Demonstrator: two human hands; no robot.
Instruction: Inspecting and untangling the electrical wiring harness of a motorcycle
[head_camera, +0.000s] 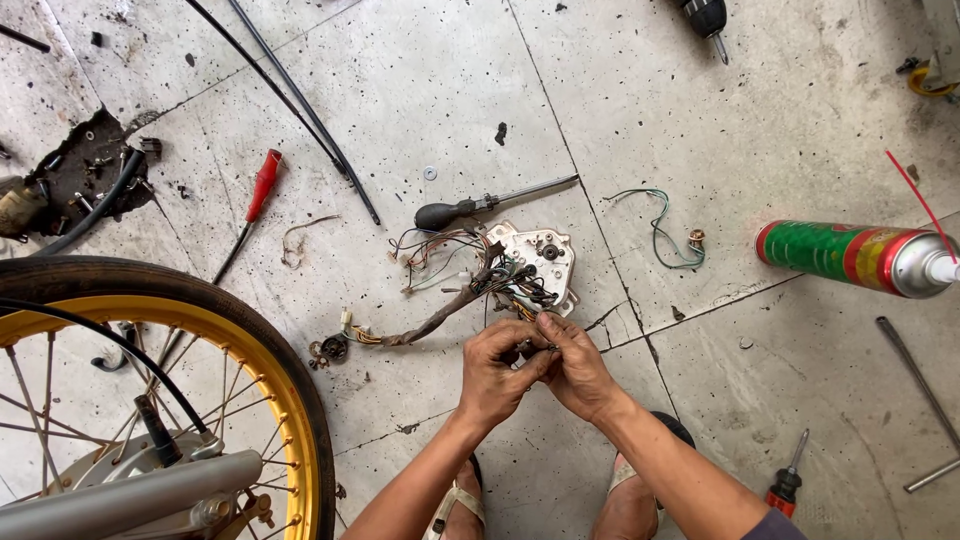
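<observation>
Pinching wiring harness (470, 290) wires, both hands' fingers (535, 340) pressed together.

Place: a motorcycle repair workshop, floor-level work area. You crouch in sandals on a stained, cracked concrete floor (420, 60) pitted with dark oil spots. Evidence around you: a spoked wheel with a gold rim and black tyre (290, 400) at lower left; a black-handled screwdriver (480, 205); a red-handled screwdriver (262, 185); a smaller screwdriver (787, 480) at lower right; a green and red aerosol spray can (850, 256) lying on its side; a loose wiring harness (450, 290) with a white instrument backplate (545, 255); black cables (300, 105); stray green wires (665, 235); a washer (430, 173).
</observation>
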